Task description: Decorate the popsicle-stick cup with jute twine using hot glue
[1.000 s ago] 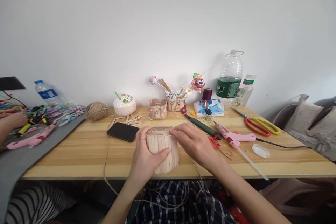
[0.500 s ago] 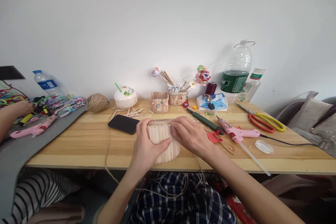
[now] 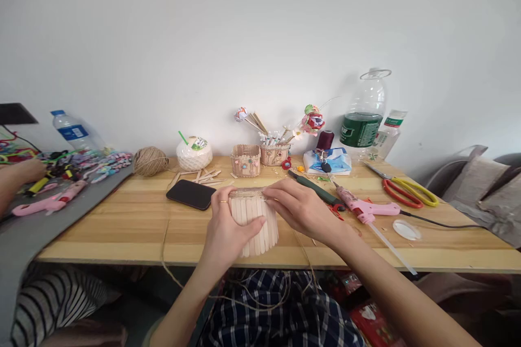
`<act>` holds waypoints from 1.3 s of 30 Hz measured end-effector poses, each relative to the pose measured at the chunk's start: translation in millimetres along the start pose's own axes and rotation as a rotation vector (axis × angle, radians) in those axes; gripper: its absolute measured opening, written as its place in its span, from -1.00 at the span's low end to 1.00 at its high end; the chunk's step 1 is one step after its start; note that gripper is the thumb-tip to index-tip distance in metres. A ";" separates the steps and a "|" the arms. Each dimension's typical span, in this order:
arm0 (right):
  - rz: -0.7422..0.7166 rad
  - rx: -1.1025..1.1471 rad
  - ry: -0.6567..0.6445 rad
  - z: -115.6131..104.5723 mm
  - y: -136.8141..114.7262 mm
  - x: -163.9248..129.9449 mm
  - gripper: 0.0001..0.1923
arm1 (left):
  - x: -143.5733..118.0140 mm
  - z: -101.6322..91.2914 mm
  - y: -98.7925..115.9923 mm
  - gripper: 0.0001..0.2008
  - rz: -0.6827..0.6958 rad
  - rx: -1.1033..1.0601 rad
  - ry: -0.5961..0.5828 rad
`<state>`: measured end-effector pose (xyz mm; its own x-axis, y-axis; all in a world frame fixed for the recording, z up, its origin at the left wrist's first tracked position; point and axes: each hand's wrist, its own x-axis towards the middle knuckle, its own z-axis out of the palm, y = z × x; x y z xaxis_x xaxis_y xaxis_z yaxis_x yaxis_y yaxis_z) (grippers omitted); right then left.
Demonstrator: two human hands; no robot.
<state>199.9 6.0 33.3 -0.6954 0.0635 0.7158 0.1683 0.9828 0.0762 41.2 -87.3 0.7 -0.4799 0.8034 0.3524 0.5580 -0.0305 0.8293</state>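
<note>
A small container walled with upright wooden craft sticks (image 3: 255,225) is held at the near edge of the tabletop (image 3: 122,227), the left hand (image 3: 226,233) being closed around its left side with the thumb laid across the sticks, while the right hand (image 3: 299,211) is pinched together at the container's upper rim, where a band of twine (image 3: 246,193) is seen. Loose twine is trailed from the container down over the checked lap below. Just beside the left hand a black phone (image 3: 190,194) is lain flat, and to the right of the right hand a pink glue gun (image 3: 366,210) is rested, with red-and-yellow scissors (image 3: 407,192) farther right.
</note>
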 end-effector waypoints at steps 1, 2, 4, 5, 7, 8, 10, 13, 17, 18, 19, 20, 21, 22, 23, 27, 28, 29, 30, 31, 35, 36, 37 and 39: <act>0.000 -0.004 -0.011 -1.1 -1.2 0.2 -0.80 | -0.3 0.2 0.8 -0.41 -0.002 0.001 0.001; 0.000 -0.012 -0.019 -1.7 -2.1 0.2 -0.80 | -0.7 0.4 1.6 -0.41 -0.002 0.003 0.002; 0.000 -0.038 -0.029 -2.1 -2.6 -0.4 -0.79 | -1.5 0.9 3.2 -0.41 0.007 0.008 0.006; 0.001 -0.053 -0.034 -2.1 -2.3 -0.9 -0.79 | -1.9 1.1 3.9 -0.41 0.013 0.011 0.005; -0.004 -0.078 -0.044 -2.4 -1.1 -2.0 -0.79 | -2.5 1.5 4.9 -0.42 0.026 0.019 -0.002; -0.011 -0.087 -0.054 -3.0 -0.4 -2.4 -0.78 | -2.5 1.7 5.1 -0.43 0.031 0.025 -0.006; -0.031 -0.106 -0.080 -4.9 0.3 -2.3 -0.77 | -2.0 2.1 5.2 -0.43 0.031 0.037 -0.013; -0.054 -0.146 -0.114 -8.1 0.0 -0.3 -0.74 | -0.3 2.6 4.9 -0.41 0.014 0.057 -0.012; -0.068 -0.202 -0.112 -4.4 0.4 2.8 -0.72 | 1.6 3.2 5.2 -0.38 -0.011 0.070 -0.003; -0.070 -0.215 -0.099 -1.5 0.9 3.0 -0.73 | 1.7 3.3 5.3 -0.37 -0.018 0.069 0.001; -0.070 -0.226 -0.081 2.0 1.5 3.0 -0.73 | 1.6 3.4 5.2 -0.37 -0.024 0.065 0.009; -0.067 -0.236 -0.059 5.7 2.0 2.9 -0.74 | 1.4 3.3 4.9 -0.37 -0.027 0.057 0.017; -0.062 -0.243 -0.034 9.5 2.3 2.7 -0.75 | 1.1 3.1 4.3 -0.37 -0.028 0.048 0.022; -0.053 -0.246 -0.006 13.0 2.4 2.5 -0.76 | 0.8 2.7 3.4 -0.37 -0.026 0.037 0.024; -0.040 -0.245 0.020 16.2 2.1 2.4 -0.77 | 0.7 2.1 2.1 -0.37 -0.024 0.024 0.022; 0.044 -0.209 0.123 26.0 -1.3 3.6 -0.80 | 1.9 -1.2 -3.8 -0.39 -0.034 -0.020 0.010; 0.065 -0.198 0.148 28.3 -2.5 4.0 -0.81 | 2.4 -1.9 -4.9 -0.39 -0.041 -0.028 0.010; 0.085 -0.188 0.173 30.7 -3.5 4.5 -0.83 | 2.9 -2.4 -5.7 -0.38 -0.049 -0.035 0.011; 0.103 -0.179 0.198 33.1 -4.4 4.8 -0.84 | 3.1 -2.6 -6.1 -0.38 -0.055 -0.043 0.014; 0.123 -0.171 0.222 35.4 -5.2 4.9 -0.85 | 3.2 -2.7 -6.2 -0.37 -0.061 -0.051 0.017; 0.261 -0.137 0.325 41.7 -6.5 4.1 -0.85 | 1.9 -2.2 -6.8 -0.37 -0.074 -0.107 0.022; 0.295 -0.123 0.342 42.3 -6.5 3.5 -0.84 | 1.7 -2.2 -7.8 -0.37 -0.077 -0.129 0.021; 0.319 -0.106 0.351 42.4 -6.4 2.6 -0.83 | 1.7 -2.4 -9.3 -0.37 -0.080 -0.155 0.020; 0.346 -0.076 0.347 41.0 -4.7 0.1 -0.82 | 2.3 -3.1 -13.3 -0.36 -0.090 -0.211 0.015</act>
<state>170.3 8.5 4.5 -0.3182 0.3097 0.8960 0.4078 0.8980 -0.1655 30.6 -86.9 -8.2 -0.5323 0.7998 0.2776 0.3591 -0.0837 0.9295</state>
